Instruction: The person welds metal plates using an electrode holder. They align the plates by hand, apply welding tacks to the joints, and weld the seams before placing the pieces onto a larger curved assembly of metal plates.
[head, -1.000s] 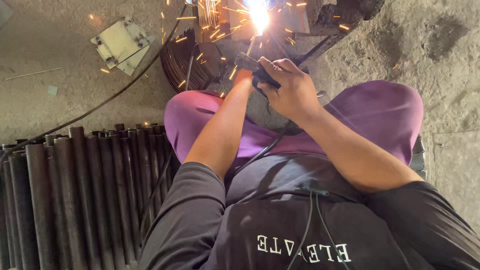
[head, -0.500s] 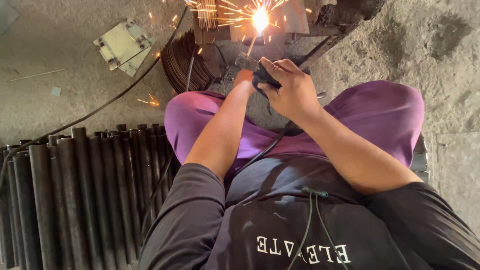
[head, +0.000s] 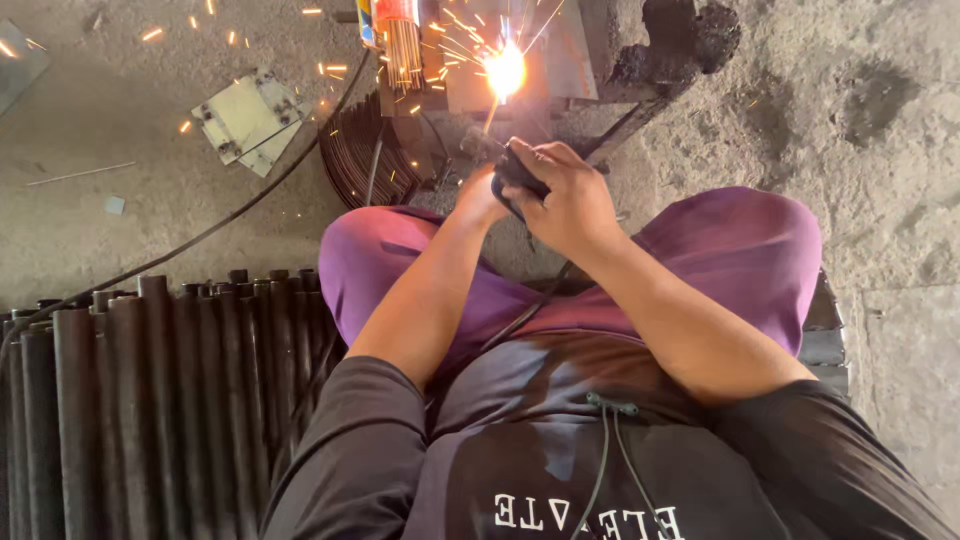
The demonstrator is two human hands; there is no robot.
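I see my right hand with its grip wrapped tight around a black electrode holder, left hand bracing alongside, its grip hidden, thin rod sparking on rusty steel plate above purple-clad knees.

both hands clasped together, forearms extended forward
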